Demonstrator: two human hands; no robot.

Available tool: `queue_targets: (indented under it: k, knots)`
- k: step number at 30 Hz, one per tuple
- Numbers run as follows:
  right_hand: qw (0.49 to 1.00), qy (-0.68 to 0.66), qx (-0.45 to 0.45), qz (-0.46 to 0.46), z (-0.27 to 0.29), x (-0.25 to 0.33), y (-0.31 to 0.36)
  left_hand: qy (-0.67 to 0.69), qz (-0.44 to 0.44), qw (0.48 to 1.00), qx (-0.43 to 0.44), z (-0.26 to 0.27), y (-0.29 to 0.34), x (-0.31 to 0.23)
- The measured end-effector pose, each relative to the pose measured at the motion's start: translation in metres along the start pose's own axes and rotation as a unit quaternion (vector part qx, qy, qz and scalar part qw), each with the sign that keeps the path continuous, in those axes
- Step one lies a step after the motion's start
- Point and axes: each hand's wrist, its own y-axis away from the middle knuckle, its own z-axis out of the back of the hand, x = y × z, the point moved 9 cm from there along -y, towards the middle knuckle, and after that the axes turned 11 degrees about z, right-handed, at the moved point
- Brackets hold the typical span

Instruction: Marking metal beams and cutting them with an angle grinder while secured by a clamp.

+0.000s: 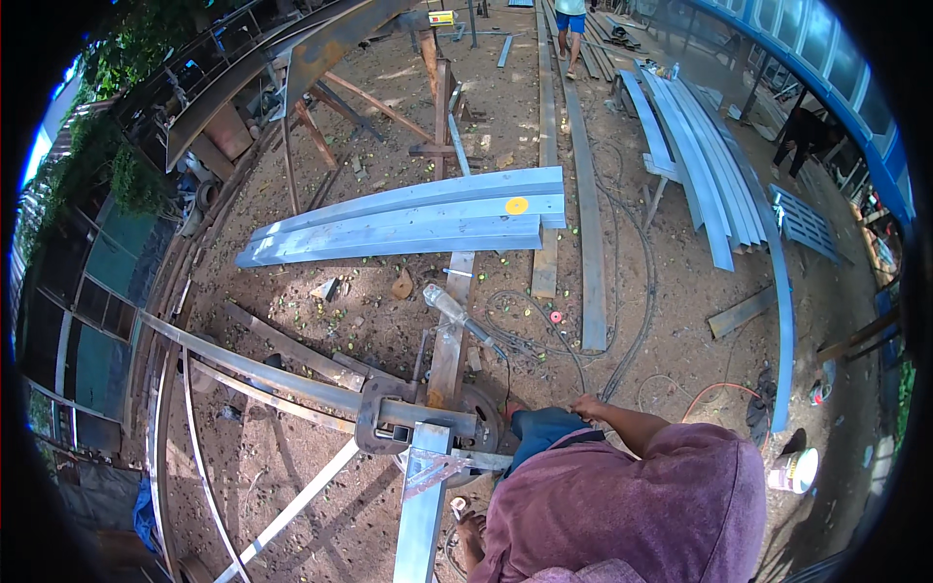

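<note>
My left hand [471, 532] is low in the view, beside a blue-grey steel channel [418, 544]; its fingers are closed on a small white roundish thing [459, 505] whose kind I cannot make out. My right hand [588, 406] rests by my knee in blue jeans [544, 432], near dark cables, with no object visible in it. A worn triangular metal square [432, 471] lies across the channel. Behind it, a dark metal fixture [369, 418] clamps a long steel bar [292, 386]. Farther up, a corded power tool [452, 306] lies on a rusty beam [447, 360].
Galvanised steel channels [389, 228] lie crosswise ahead, with a yellow disc [516, 205] on top. Another stack of long channels [705, 155] stands at the right. Cables [646, 282] snake over the dirt. A white bucket [802, 470] is at the right; a person [570, 29] walks far ahead.
</note>
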Motion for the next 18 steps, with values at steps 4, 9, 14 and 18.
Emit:
queue_targets:
  k: [4, 9, 14, 18]
  knots:
    - [0.999, -0.025, -0.023, -0.029, 0.002, 0.026, 0.017, 0.0, 0.001, 1.0, 0.004, 0.005, -0.013, 0.005]
    - [1.0, -0.018, -0.011, -0.016, 0.005, 0.03, 0.024, 0.02, -0.004, 1.0, 0.017, 0.001, -0.033, 0.01]
    - [0.996, 0.076, 0.03, 0.031, -0.007, 0.026, 0.003, 0.029, -0.082, 0.996, 0.028, 0.011, -0.038, 0.016]
    - [0.941, 0.252, 0.054, 0.219, -0.002, -0.015, -0.028, 0.08, -0.098, 0.987, 0.097, -0.012, -0.048, 0.007]
